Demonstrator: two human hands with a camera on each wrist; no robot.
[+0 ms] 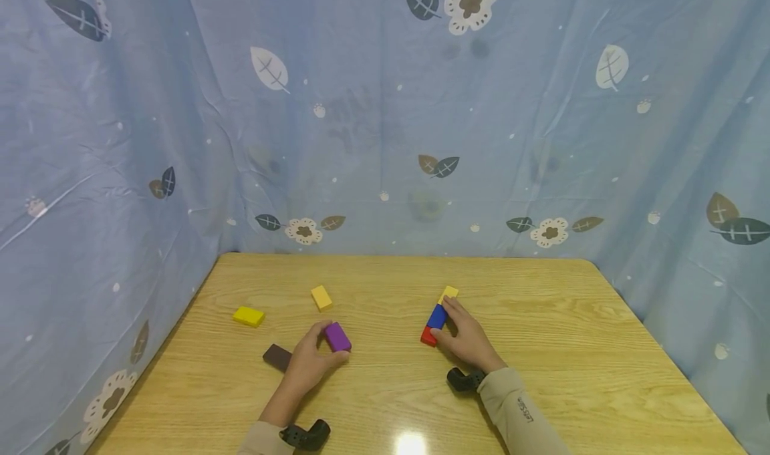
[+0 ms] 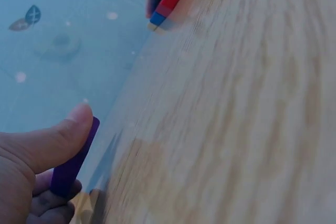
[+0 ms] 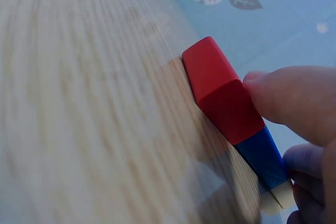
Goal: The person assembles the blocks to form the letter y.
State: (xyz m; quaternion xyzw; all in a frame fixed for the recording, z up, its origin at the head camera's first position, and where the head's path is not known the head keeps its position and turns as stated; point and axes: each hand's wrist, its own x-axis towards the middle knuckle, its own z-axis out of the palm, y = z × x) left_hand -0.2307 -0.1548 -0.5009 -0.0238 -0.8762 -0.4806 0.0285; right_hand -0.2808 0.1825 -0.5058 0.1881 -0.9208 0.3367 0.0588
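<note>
Two hands rest on a wood-grain table (image 1: pixel 541 321). The left hand (image 1: pixel 309 361) pinches a smooth purple block (image 1: pixel 338 337) between thumb and fingers. The right hand (image 1: pixel 466 338) holds a row of rectangular blocks end to end: red block (image 1: pixel 428 337), blue block (image 1: pixel 437 317), yellow block (image 1: pixel 448 293). Nearby lies a flat brown block (image 1: pixel 277 357).

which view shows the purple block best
The head view: the whole purple block shows on the table, gripped by the left hand. The left wrist view shows only a thin edge of it behind the thumb. The right wrist view does not show it.
</note>
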